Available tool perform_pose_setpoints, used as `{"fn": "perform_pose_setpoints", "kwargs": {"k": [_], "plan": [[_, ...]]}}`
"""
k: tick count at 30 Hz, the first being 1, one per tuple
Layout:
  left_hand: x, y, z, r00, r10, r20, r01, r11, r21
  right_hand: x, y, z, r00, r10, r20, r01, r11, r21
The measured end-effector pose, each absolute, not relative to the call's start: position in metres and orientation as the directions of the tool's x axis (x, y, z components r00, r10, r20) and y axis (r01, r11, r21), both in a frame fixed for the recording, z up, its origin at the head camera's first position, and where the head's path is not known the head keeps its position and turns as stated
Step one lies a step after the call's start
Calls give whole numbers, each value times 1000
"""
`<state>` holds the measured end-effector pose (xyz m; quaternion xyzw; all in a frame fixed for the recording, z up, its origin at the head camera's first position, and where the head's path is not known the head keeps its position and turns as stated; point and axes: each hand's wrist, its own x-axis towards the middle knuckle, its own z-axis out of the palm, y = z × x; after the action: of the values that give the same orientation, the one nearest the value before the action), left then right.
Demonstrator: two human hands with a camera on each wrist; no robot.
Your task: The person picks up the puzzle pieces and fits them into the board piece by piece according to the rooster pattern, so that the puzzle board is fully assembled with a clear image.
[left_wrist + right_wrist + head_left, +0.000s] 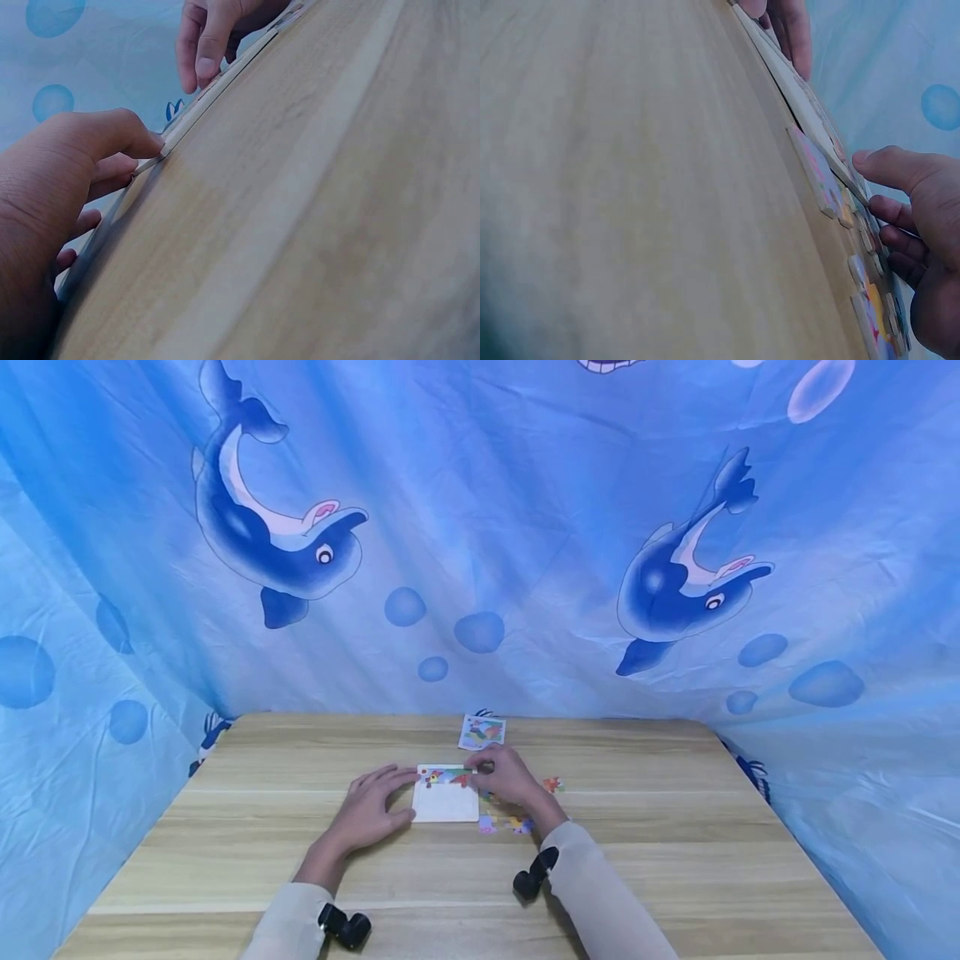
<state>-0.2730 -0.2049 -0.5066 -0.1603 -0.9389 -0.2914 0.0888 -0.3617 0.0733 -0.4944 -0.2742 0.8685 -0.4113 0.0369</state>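
A white puzzle board [446, 806] lies on the table, with colourful puzzle pieces [442, 776] along its far side. My left hand [367, 808] rests along the board's left side, thumb near its near corner and index finger near its far corner. In the left wrist view, the left thumb touches the board's edge. My right hand [506, 774] is at the board's far right corner, thumb and index finger bent down onto the picture strip. The right wrist view shows the right thumb [885, 166] over the board and a fingertip at its edge. Whether a piece is between these fingers is hidden.
Loose puzzle pieces [519, 825] lie right of the board, partly under the right forearm, and another orange piece [552, 784] is farther right. A square picture card [482, 732] sits behind the board. Beyond the wooden table [637, 877] hangs a blue dolphin-print cloth [525, 527].
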Motion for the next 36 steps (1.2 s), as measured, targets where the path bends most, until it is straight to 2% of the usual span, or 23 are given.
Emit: {"fn": "perform_pose_setpoints", "kwargs": {"k": [18, 27, 36], "plan": [[-274, -207, -509, -931, 254, 264, 358, 784, 507, -362, 69, -500, -839, -503, 208, -492, 535, -687], [-273, -207, -508, -930, 252, 268, 358, 786, 504, -357, 79, -492, -853, -503, 141, -420, 499, -758], [-272, -205, -506, -928, 258, 269, 364, 780, 509, -348, 103, -487, -870, -472, 140, -409, 536, -738]]}}
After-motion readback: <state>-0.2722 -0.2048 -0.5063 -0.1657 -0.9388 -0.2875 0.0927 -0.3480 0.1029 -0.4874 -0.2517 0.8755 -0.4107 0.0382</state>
